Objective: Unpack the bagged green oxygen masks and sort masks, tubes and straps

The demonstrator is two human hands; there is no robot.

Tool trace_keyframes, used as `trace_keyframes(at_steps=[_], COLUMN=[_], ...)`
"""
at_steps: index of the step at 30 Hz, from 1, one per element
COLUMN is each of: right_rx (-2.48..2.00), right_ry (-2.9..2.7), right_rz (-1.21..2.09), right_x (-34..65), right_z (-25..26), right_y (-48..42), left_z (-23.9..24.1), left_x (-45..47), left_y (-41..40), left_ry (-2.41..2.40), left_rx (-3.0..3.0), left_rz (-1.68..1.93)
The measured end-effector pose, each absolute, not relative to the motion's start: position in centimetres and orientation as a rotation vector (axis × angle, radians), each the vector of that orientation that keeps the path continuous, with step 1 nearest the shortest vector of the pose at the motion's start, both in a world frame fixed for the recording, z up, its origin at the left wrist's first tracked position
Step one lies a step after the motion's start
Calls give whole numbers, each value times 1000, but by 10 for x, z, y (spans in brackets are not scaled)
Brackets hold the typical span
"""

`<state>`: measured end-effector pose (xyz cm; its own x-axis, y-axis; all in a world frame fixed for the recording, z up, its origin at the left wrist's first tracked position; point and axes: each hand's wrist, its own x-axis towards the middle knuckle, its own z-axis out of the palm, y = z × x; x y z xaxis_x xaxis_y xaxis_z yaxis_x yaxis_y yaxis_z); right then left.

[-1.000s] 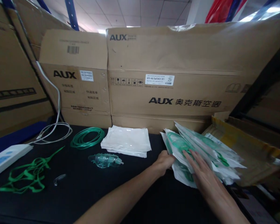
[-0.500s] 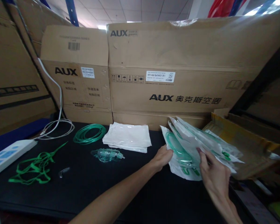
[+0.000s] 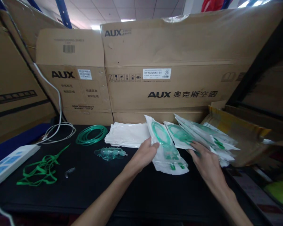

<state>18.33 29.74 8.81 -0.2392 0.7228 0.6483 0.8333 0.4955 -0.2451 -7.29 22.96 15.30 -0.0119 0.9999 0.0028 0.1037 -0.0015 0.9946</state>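
My left hand (image 3: 147, 152) is closed on the left edge of a clear-and-white sealed pouch (image 3: 176, 166), held tilted above the black table. Coiled green tubing and a see-through green plastic part show inside it. My right hand (image 3: 208, 160) grips the near edge of a stack of similar pouches (image 3: 202, 130) at the right; its fingertips are partly hidden. Left of my hands lie a translucent green mask-like piece (image 3: 111, 153), a coil of green tubing (image 3: 91, 135) and flat white packets (image 3: 126, 135), partly covered by the held pouch.
Tangled green straps (image 3: 41, 169) and a small clear plastic piece (image 3: 70, 171) lie at the left, near a white power strip (image 3: 13, 161) and a white cable (image 3: 58, 94). Large cardboard boxes (image 3: 179, 47) wall the back. An open carton (image 3: 242, 138) stands at the right.
One pouch has come away from the stack, carried left by my left hand. My right hand has stayed at the stack, shifting slightly left. The camera view has turned slightly.
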Motion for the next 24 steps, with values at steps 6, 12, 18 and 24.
trace_keyframes(at_steps=[6,12,18,24], right_rx=[-1099,-1078,-807,-392], right_ry=[-2016,-1400,-949,-677], right_rz=[-139,433,1170,1524], right_x=[171,123,70,54], right_z=[94,118,120,119], right_y=[256,185,185,186], left_z=[175,175,162,145], left_x=[-98,-107,-98,-85], left_y=[198,199,193,176], left_ry=[1242,1244,1188,1123], left_rx=[1181,1150,1288,1486], left_rz=[1395,1640,1775,1821])
